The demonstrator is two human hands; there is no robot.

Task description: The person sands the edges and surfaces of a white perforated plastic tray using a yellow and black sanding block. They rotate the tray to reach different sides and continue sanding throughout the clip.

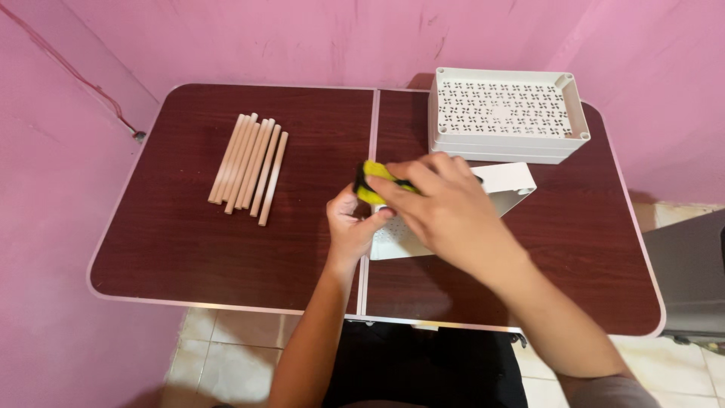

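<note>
White tray (507, 183) and yellow sponge (371, 181) gripped by left hand (349, 227) and right hand (445, 208), wooden sticks (249, 166) well apart.

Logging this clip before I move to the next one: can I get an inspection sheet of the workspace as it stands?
Surface: dark brown folding table with a pale rim and a centre seam.
Job's things: white tray lying tilted under the hands; yellow-and-black tool pressed against it.
Clutter: bundle of pale wooden dowels lying side by side on the left half; stack of white perforated trays at the far right.
Grippers: left hand steadies the white tray's edge; right hand grips the tool.
Cables: thin red wire on the left wall.
Surroundings: pink walls, tiled floor, grey object at right.
</note>
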